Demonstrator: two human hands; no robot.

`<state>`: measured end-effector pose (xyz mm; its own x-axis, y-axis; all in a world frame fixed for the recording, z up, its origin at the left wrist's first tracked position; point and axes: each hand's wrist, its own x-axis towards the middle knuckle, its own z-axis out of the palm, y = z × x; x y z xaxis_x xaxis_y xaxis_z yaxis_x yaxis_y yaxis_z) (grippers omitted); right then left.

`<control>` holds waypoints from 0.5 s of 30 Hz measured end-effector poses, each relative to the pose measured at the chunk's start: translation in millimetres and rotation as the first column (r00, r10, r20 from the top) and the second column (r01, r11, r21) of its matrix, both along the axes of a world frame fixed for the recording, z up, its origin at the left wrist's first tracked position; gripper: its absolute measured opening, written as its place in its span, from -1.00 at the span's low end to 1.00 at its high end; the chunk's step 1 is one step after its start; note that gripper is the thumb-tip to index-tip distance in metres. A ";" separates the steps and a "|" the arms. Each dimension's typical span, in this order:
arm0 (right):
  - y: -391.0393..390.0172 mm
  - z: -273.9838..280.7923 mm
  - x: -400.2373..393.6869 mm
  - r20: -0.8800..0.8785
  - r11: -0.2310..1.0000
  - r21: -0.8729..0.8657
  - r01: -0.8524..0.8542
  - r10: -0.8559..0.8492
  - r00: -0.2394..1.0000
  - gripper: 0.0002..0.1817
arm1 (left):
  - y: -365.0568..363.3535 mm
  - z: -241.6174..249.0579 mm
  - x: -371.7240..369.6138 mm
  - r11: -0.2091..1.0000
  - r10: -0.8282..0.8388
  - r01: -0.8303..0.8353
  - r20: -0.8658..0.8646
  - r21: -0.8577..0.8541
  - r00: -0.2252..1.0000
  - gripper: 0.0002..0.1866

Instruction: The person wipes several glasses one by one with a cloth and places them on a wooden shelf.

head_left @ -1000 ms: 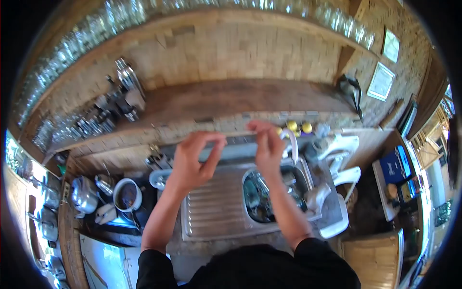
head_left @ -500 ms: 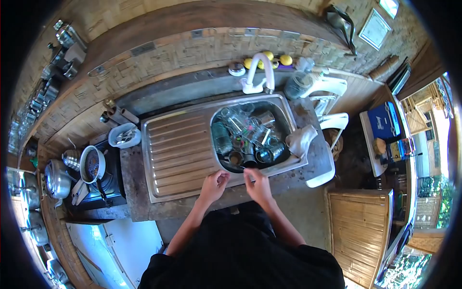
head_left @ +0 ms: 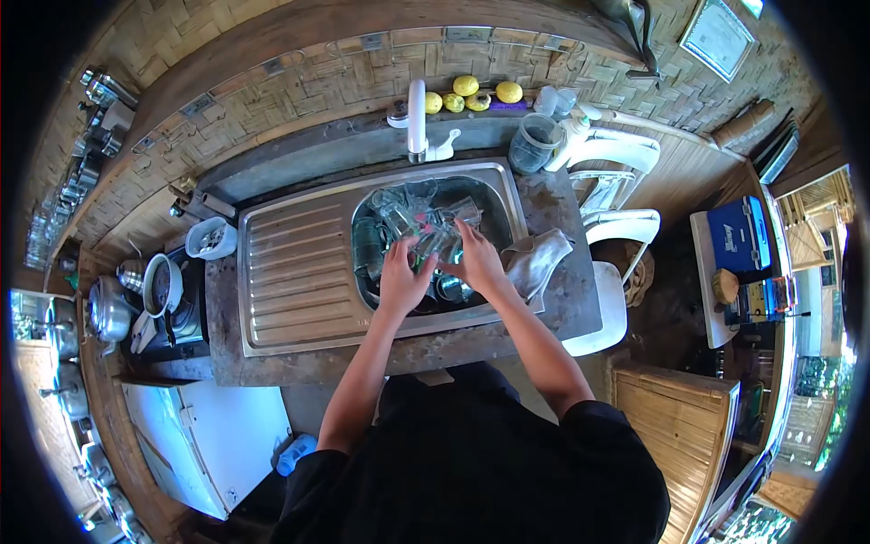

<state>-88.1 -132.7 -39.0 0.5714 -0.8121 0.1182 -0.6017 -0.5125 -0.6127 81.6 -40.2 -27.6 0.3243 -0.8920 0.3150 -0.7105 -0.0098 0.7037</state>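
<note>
A steel sink basin [head_left: 509, 204] holds a jumble of drinking glasses [head_left: 394, 208] and other clear glassware. My left hand [head_left: 404, 279] is above the front left part of the basin, its fingers pointing forward and its thumb apart. My right hand [head_left: 478, 265] reaches over the right half, fingers and thumb spread, close to the glasses. Nothing is visibly gripped in either hand, though the fingertips overlap the glassware and contact is hard to judge. Between the thumbs, some glasses and a bit of green and pink show. A white faucet [head_left: 417, 118] stands behind the basin.
Left of the basin is a ribbed drainboard [head_left: 299, 272]. A grey cloth [head_left: 536, 263] drapes over the right rim. Yellow fruits [head_left: 509, 92] and a clear tub [head_left: 535, 143] sit behind. A white cutlery container [head_left: 212, 238] and a pan [head_left: 163, 286] are at left.
Both hands have moved forward from the sink's front edge to over the glassware, and their fingers have spread. The camera view has shifted, so the sink appears farther left.
</note>
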 end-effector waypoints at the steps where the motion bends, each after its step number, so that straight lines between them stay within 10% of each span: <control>1: -1.4 10.5 -3.5 0.057 0.999 -0.022 -0.038 0.039 0.998 0.00 | -9.8 -2.7 -2.9 1.000 -0.011 0.012 0.056 -0.020 0.998 -0.44; 8: -4.1 46.6 -39.4 0.025 0.914 -0.334 -0.228 0.251 0.968 -0.02 | -38.3 9.6 -46.3 0.994 -0.023 0.037 -0.136 0.105 0.990 -0.29; 15: -28.8 -1.2 -135.7 0.070 0.895 -0.283 0.346 -0.340 0.938 -0.07 | -40.3 4.3 -97.7 0.985 0.014 -0.049 -0.210 -0.167 0.978 -0.36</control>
